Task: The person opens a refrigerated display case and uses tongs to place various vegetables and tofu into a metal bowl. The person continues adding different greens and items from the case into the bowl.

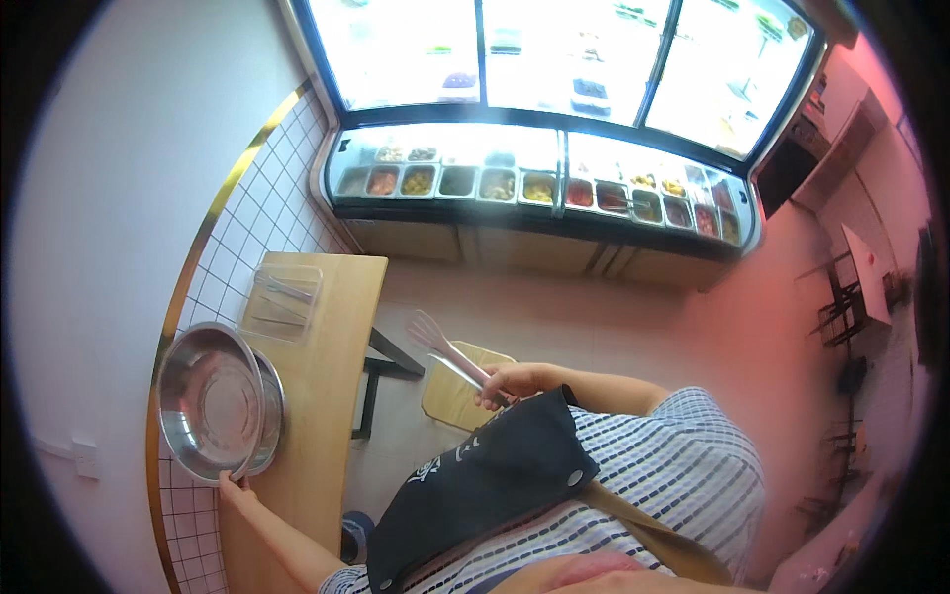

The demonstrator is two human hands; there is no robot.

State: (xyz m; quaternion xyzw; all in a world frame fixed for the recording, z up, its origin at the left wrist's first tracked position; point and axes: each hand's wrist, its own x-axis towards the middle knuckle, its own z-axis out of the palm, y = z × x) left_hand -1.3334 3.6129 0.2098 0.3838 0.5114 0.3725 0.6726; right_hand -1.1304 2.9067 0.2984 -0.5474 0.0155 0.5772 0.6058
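My left hand [235, 487] pinches the near rim of a wide stainless steel basin [210, 401], which looks empty. That basin sits tilted on or against a second metal basin [274, 416], mostly hidden beneath it, at the left edge of a wooden table [336, 327]. In front of my body, my right hand [510, 382] is closed around the handle end of a pair of metal tongs [450, 350]. Their clawed tips point up and to the left, over the floor. Farther along the table lies a clear plastic tray [309, 327] holding several metal utensils [282, 289].
A lit glass display counter [554, 148] with several metal food pans [539, 188] spans the far side. A wooden stool [465, 396] stands below my right hand. White tiled wall [252, 203] borders the table's left. Tables and chairs [866, 277] are at far right.
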